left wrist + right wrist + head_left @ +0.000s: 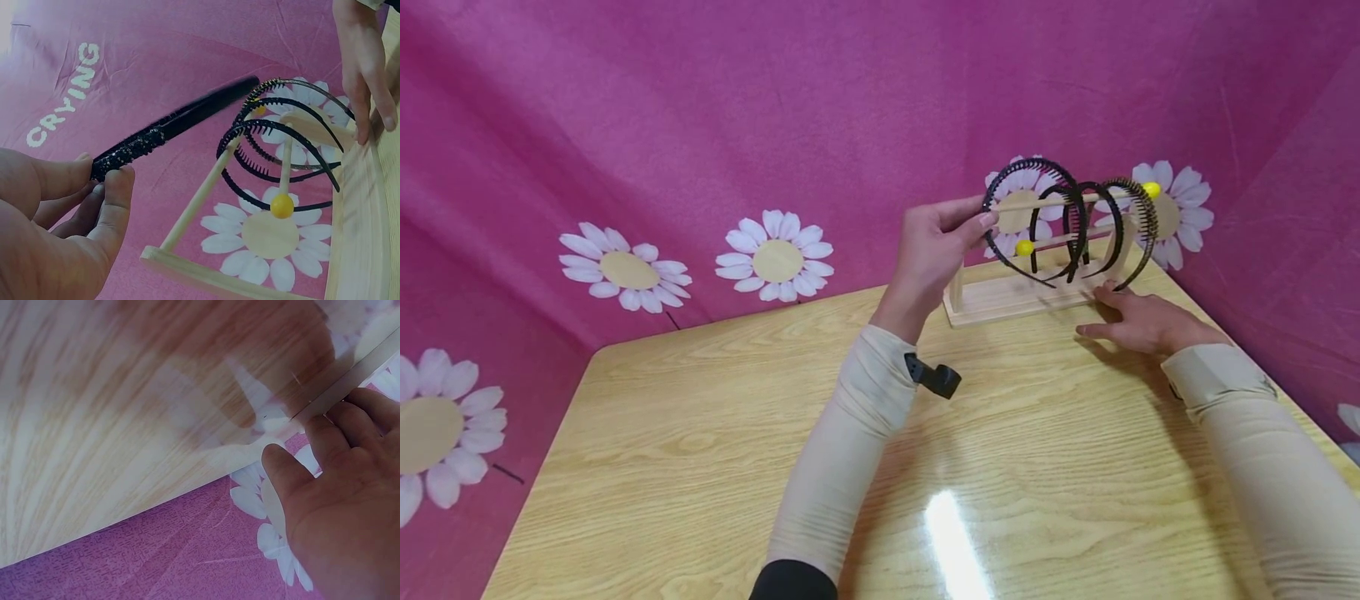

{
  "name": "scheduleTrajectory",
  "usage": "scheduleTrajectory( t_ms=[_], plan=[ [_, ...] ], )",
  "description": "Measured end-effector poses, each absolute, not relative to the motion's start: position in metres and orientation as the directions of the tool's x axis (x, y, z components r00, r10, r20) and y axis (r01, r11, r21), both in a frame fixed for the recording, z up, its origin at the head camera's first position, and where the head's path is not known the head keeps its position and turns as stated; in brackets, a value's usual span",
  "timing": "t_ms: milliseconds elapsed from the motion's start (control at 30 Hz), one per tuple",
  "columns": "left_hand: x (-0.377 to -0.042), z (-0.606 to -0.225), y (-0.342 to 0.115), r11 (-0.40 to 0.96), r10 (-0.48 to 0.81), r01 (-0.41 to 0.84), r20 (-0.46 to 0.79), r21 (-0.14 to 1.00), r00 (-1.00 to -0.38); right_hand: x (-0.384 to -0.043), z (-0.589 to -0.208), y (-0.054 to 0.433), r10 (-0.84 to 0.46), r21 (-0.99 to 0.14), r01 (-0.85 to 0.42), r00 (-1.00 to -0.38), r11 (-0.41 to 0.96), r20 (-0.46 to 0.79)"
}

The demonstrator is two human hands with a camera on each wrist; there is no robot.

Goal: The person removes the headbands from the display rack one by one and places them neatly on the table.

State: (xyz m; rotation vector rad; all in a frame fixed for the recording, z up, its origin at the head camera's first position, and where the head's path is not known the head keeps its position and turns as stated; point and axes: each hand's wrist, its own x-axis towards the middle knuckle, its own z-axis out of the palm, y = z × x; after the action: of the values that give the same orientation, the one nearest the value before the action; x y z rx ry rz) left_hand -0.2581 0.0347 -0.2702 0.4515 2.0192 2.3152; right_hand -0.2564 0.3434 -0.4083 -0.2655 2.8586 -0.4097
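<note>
Between thumb and fingers, my left hand pinches one end of a black headband with a glittery, beaded section. This headband stands at the left end of a wooden rack, in front of its rods. In the left wrist view it is in the air, beside the rods. Several dark, toothed headbands hang farther along the rack. My right hand is at the right front of the base, its fingertips touching or very near the edge, its fingers extended and gripping nothing visible.
Yellow round knobs cap the rack's rods. The rack stands near the back right of a wood-grain table. Behind the table hangs a pink cloth with white flowers. The right wrist view is mostly tabletop with reflections.
</note>
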Motion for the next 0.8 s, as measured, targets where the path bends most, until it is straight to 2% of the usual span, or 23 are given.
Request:
scheduleTrajectory(
  t_ms=[200, 400, 567, 800],
  plan=[
    [-0.258, -0.276, 0.032, -0.163, 0.26, 0.135, 0.174, 0.977, -0.95, -0.256, -0.407, 0.343, -0.21, -0.298, -0.137, -0.951, 0.944, -0.226],
    [-0.258, -0.285, 0.033, -0.151, 0.324, 0.053, 0.1, 0.987, -0.941, -0.256, -0.408, 0.343, -0.221, -0.31, -0.146, -0.95, 0.94, -0.222],
    [-0.258, -0.294, 0.034, -0.169, 0.335, -0.017, 0.042, 0.985, -0.941, -0.254, -0.407, 0.344, -0.219, -0.313, -0.141, -0.948, 0.939, -0.23],
    [-0.259, -0.305, 0.033, -0.117, 0.332, -0.035, 0.005, 0.993, -0.943, -0.255, -0.405, 0.346, -0.219, -0.321, -0.133, -0.944, 0.938, -0.246]
  ],
)
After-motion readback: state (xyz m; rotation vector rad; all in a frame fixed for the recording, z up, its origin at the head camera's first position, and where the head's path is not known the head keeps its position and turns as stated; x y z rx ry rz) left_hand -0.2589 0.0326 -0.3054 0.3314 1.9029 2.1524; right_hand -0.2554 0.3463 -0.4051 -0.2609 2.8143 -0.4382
